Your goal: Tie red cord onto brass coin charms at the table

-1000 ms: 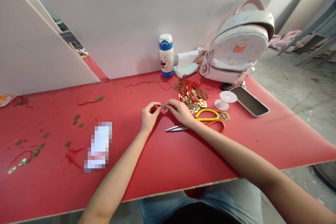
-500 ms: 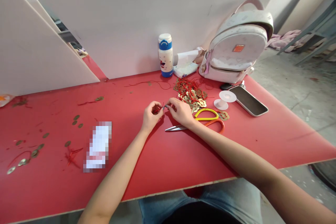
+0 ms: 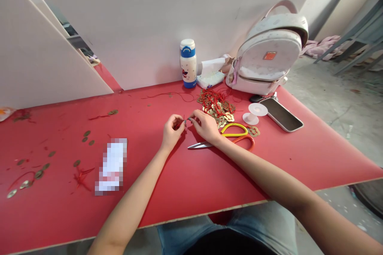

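My left hand [image 3: 171,130] and my right hand [image 3: 205,126] meet fingertip to fingertip over the red table [image 3: 191,175]. Both pinch a short piece of red cord [image 3: 180,123] with a small grey bit between the fingers. Just right of my right hand lie scissors [image 3: 227,137] with yellow and orange handles, blades pointing left. Behind them sits a pile of brass coins tied with red cord [image 3: 218,106].
A white and blue bottle [image 3: 188,63], a tissue pack [image 3: 212,75] and a white backpack [image 3: 267,59] stand against the white back panel. A phone [image 3: 280,114] and a white spool [image 3: 253,113] lie right. Loose coins [image 3: 48,159] and cord scraps scatter left, near a blurred packet [image 3: 111,165].
The fingers of both hands have shifted slightly on the red cord, with the left hand curling tighter. The view has drifted a little; nothing else has moved.
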`<state>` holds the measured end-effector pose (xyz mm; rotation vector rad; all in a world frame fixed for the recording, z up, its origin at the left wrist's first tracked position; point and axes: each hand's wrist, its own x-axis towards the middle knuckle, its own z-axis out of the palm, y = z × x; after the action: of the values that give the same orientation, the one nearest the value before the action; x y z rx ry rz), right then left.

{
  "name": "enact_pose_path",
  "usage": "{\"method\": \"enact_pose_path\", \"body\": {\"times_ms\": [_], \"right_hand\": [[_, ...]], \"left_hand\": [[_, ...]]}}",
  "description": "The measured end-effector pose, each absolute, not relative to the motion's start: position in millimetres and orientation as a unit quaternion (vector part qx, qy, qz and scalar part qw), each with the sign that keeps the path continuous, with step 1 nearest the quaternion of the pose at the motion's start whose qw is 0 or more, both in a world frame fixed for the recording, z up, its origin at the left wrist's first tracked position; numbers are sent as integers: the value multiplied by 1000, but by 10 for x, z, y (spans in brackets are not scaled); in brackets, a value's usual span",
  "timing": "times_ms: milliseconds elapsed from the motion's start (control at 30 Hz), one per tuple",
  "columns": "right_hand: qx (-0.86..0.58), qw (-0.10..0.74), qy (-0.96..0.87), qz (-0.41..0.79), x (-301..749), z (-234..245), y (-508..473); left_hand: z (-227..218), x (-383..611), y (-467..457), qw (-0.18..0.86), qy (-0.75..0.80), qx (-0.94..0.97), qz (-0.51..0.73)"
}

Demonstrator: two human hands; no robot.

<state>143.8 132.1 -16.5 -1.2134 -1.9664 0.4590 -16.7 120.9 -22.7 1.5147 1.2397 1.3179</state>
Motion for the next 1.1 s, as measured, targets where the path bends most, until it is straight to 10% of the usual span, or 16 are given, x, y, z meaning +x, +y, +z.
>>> {"method": "enact_pose_path", "body": {"times_ms": [1100], "right_hand": [[-478, 394, -763, 185, 1453, -148, 1291]], "left_hand": [[-129, -171, 1140, 323, 511, 639, 476]]}}
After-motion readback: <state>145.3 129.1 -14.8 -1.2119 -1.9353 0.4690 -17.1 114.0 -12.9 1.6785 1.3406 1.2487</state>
